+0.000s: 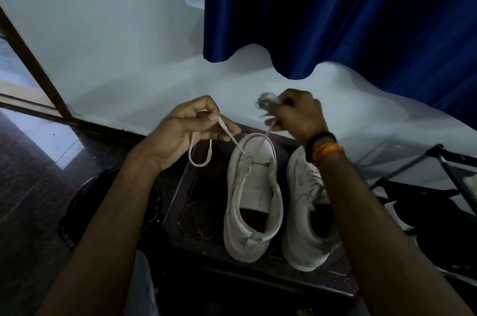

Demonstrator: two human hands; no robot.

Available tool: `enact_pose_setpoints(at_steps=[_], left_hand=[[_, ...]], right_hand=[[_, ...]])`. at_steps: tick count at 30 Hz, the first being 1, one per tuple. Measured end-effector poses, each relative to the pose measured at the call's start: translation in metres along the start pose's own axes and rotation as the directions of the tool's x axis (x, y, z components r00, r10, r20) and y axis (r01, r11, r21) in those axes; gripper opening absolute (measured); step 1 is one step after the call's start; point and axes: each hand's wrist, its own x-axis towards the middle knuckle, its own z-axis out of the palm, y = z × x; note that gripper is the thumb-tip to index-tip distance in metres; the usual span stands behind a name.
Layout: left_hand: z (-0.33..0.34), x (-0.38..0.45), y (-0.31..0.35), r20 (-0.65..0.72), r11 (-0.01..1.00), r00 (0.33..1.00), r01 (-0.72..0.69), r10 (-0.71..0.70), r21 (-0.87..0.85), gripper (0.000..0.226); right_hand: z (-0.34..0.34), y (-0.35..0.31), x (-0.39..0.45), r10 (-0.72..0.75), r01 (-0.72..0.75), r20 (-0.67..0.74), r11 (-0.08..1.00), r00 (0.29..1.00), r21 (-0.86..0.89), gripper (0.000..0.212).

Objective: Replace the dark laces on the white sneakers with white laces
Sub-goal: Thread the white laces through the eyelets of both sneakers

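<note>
Two white sneakers (254, 197) fill the right half of the dark counter (196, 215); its left strip lies bare. Beyond, open wall under the blue curtain (335, 14). A black rack (423, 181) crowds the right side.

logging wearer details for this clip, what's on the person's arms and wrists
Both forearms are bare, no sleeves in view. The right wrist carries a black band and, just behind it, orange thread wraps. The left wrist and left hand carry nothing visible.
</note>
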Motion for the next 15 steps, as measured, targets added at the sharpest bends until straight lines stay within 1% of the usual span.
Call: enact_pose_setpoints(at_steps=[1,2,3,5,6,7,8,10,12,14,15], left_hand=[[-0.001,0.0,0.0,-0.026,1.0,1.0,-0.011,0.011,-0.023,0.006],[-0.002,0.0,0.001,-0.049,0.999,0.999,-0.026,0.024,-0.042,0.007],[-0.002,0.0,0.001,-0.071,0.997,0.997,-0.045,0.041,-0.065,0.008],[-0.003,0.0,0.003,-0.114,0.988,0.99,-0.097,0.083,-0.122,0.013],[-0.003,0.001,0.004,-0.138,0.982,0.985,-0.124,0.103,-0.146,0.015],[-0.003,0.001,0.004,-0.168,0.975,0.978,-0.149,0.121,-0.163,0.016],[-0.002,0.002,0.005,-0.201,0.97,0.97,-0.174,0.139,-0.17,0.017],[-0.002,0.003,0.006,-0.265,0.96,0.95,-0.216,0.165,-0.178,0.018],[-0.003,0.003,0.007,-0.317,0.948,0.933,-0.245,0.173,-0.203,0.019],[-0.003,0.005,0.006,-0.344,0.953,0.924,-0.241,0.166,-0.186,0.019],[-0.002,0.006,0.004,-0.349,0.97,0.925,-0.207,0.151,-0.13,0.017]], right_hand=[[-0.006,-0.003,-0.002,0.081,-0.075,-0.019,0.976,0.997,0.206,0.008],[-0.011,-0.006,-0.004,0.146,-0.126,-0.026,0.922,0.989,0.366,0.007],[-0.016,-0.008,-0.004,0.201,-0.165,-0.02,0.854,0.979,0.494,0.011],[-0.027,-0.007,-0.003,0.281,-0.221,0.018,0.713,0.959,0.666,0.018],[-0.032,-0.006,-0.003,0.306,-0.249,0.049,0.66,0.951,0.709,0.022],[-0.036,-0.004,-0.004,0.315,-0.269,0.077,0.631,0.946,0.728,0.024],[-0.039,-0.001,-0.005,0.315,-0.278,0.088,0.632,0.945,0.723,0.026],[-0.045,0.003,-0.008,0.29,-0.266,0.083,0.676,0.953,0.687,0.028],[-0.049,0.004,-0.011,0.281,-0.267,0.09,0.696,0.956,0.666,0.029],[-0.053,0.003,-0.014,0.294,-0.288,0.1,0.711,0.95,0.641,0.026],[-0.054,0.002,-0.016,0.295,-0.291,0.095,0.742,0.951,0.604,0.025]])
